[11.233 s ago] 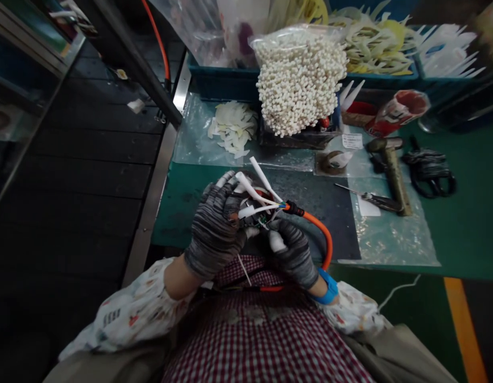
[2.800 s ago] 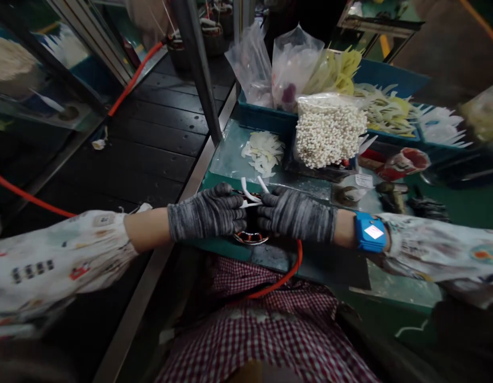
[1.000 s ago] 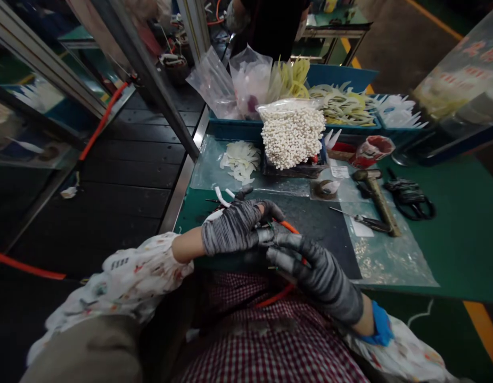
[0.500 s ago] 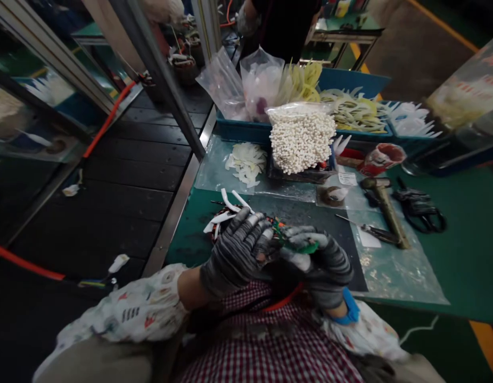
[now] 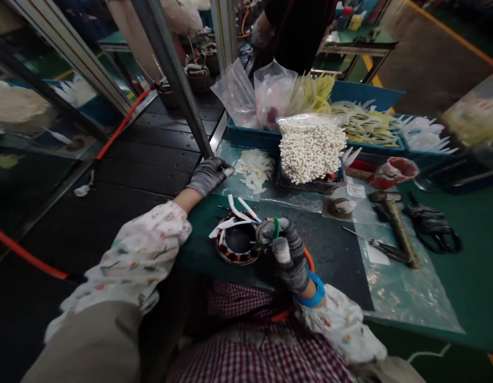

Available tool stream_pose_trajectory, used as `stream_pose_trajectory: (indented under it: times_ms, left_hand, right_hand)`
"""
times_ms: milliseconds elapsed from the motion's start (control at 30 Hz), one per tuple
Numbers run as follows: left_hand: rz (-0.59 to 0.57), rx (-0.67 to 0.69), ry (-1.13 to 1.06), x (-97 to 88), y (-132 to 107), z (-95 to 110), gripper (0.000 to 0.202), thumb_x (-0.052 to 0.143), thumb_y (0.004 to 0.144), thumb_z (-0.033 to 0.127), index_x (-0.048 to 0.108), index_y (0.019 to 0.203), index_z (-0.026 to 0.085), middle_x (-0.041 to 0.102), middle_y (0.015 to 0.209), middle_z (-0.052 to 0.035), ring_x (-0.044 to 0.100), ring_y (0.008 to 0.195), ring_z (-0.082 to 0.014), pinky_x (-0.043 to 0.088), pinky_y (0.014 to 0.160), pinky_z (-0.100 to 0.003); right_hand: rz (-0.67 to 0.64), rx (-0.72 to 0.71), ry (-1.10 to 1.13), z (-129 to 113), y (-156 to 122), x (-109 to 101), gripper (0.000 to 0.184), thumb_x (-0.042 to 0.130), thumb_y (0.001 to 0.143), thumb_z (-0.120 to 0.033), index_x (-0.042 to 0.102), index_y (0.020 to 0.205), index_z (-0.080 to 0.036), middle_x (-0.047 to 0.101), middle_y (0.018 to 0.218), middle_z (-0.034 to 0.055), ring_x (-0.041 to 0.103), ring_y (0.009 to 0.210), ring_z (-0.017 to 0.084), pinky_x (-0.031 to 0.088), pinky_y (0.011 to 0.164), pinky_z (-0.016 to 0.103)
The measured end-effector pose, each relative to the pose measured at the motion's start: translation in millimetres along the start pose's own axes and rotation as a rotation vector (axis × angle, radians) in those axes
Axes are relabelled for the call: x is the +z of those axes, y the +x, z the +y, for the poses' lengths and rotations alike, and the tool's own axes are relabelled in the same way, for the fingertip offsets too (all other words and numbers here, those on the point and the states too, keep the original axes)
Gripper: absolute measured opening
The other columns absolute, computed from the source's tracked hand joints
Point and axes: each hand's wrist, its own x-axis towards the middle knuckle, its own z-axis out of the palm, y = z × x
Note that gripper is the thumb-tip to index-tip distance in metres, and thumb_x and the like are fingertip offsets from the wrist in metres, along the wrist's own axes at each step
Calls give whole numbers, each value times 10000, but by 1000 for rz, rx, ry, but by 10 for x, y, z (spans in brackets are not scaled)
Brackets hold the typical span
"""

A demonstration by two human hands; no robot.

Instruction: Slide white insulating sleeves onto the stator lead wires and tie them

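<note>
A motor stator, a ring with dark windings and white sleeves on its leads, lies on the dark mat in front of me. At its right edge my right hand, in a grey striped glove, has its fingers closed round a small green piece whose kind I cannot make out. Farther left and forward, my left hand reaches to the pile of pale insulating slips. Its fingertips are drawn together at the pile's left side; what they pinch, if anything, is hidden.
Behind the pile stand blue bins with plastic bags and yellowish strips. A bag of white beads sits before them. To the right lie a hammer, pliers and black cord. A metal post rises at the left.
My left hand has left the stator and moved forward and left to the slips. My right hand has shifted left with the green piece. The stator ring is now uncovered.
</note>
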Motion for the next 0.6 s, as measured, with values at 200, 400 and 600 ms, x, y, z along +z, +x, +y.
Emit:
stream_pose_trajectory:
  times_ms: [200,400,600]
  left_hand:
    - [-151,-202,179,265,593,136,400,880,835,470,812,1006,115,778,1261,-195,684,1302,-403,496,1193,-536]
    - [-249,-295,76,119,567,-21,272,827,949,395,741,924,139,785,968,-56,761,979,-232,625,981,-464]
    - [-32,-70,-387,28,-78,-58,235,680,961,412,629,993,185,798,957,-61,788,878,-208,656,810,-333]
  right_hand:
    - [-127,31,162,-9,-29,-98,162,708,1064,-456,743,1110,-305,785,997,-5,759,915,179,685,876,330]
    - [-166,78,174,-61,-25,-106,170,715,1063,-454,724,1178,-330,787,1056,-5,772,987,183,674,964,349]
    - [-209,-5,146,-116,-24,-102,149,785,1003,-411,713,1065,-297,808,984,-8,790,923,191,685,901,354]
